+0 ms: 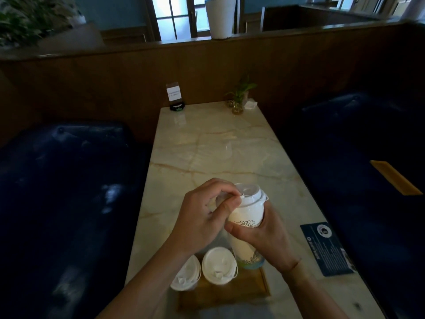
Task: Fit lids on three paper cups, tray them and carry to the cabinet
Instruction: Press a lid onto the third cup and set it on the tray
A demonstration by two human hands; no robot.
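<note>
A white paper cup (246,217) with a dark line drawing is held tilted above the tray, its base low over the tray's right end. My right hand (264,236) wraps its middle from the right. A white plastic lid (251,194) sits on its rim, and my left hand (204,215) pinches the lid's near-left edge with fingertips. Two more lidded white cups (219,265) (186,275) stand side by side on the wooden tray (243,288) near the table's front edge.
The marble table (218,146) runs away from me between dark blue benches (64,192). A small plant in a glass (238,104) and a card stand (176,97) sit at the far end. A dark printed card (326,249) lies at the right edge.
</note>
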